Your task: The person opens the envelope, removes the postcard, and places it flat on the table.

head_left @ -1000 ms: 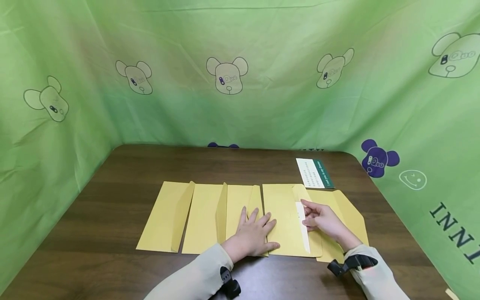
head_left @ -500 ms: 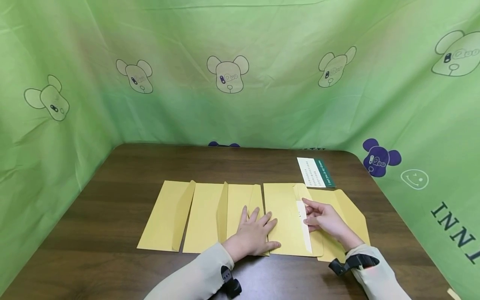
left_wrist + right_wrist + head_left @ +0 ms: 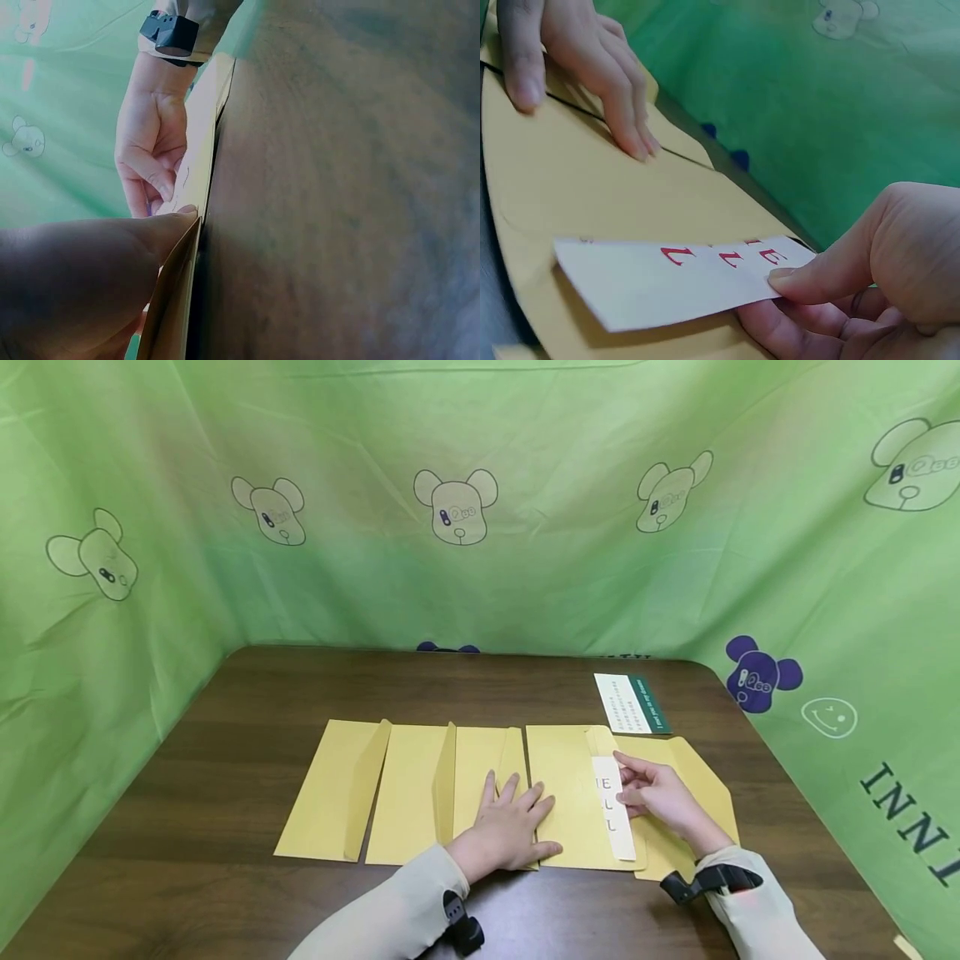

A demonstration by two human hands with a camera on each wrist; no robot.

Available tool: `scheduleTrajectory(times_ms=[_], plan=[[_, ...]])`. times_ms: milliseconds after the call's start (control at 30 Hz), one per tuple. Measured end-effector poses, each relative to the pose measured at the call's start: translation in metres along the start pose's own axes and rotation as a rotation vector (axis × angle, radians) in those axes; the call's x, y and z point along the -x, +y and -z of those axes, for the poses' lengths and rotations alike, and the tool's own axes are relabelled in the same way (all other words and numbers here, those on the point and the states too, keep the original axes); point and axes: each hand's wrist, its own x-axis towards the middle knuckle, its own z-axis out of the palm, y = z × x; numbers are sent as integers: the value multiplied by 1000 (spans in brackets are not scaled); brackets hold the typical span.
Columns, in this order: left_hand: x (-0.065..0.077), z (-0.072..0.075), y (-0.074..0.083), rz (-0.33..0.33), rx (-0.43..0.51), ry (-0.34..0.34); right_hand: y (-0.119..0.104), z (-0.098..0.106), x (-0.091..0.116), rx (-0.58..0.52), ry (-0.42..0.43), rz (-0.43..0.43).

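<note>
Right hand (image 3: 660, 797) pinching lettered card (image 3: 667, 281), red letters clear only at wrist, left hand (image 3: 510, 831) flat on envelope (image 3: 566, 797)

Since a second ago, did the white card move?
Yes. The white card has slid rightward, further out of the envelope, toward the right hand pinching it; more of it shows, with letters.

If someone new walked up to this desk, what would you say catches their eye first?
Probably the row of yellow envelopes lying flat across the dark wooden table. Next, the right hand pinching a white card with red letters at the mouth of one envelope, which the left hand presses flat. Around it all hangs a green curtain printed with bear heads.
</note>
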Motion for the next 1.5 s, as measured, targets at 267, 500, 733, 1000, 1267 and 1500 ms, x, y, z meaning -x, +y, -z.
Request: scheduleTrajectory(times_ms=[267,500,733,1000,1267,1500], plan=[[1,-1,-1,0,4,-3,4,8,1,-5,40,11],[0,-1,0,-5,7,-4,5,10,2,29,82,6],[-3,-3,-1,-11,19,-8,9,13,1,40,113,-9],[-2,-3,-1,2,-6,1,11,17,0,44,117,-6],[-2,-3,-1,1,-6,6,12,22,0,37,117,-1],[-4,-5,-1,-4,11,-2,11,25,1,50,134,-9]])
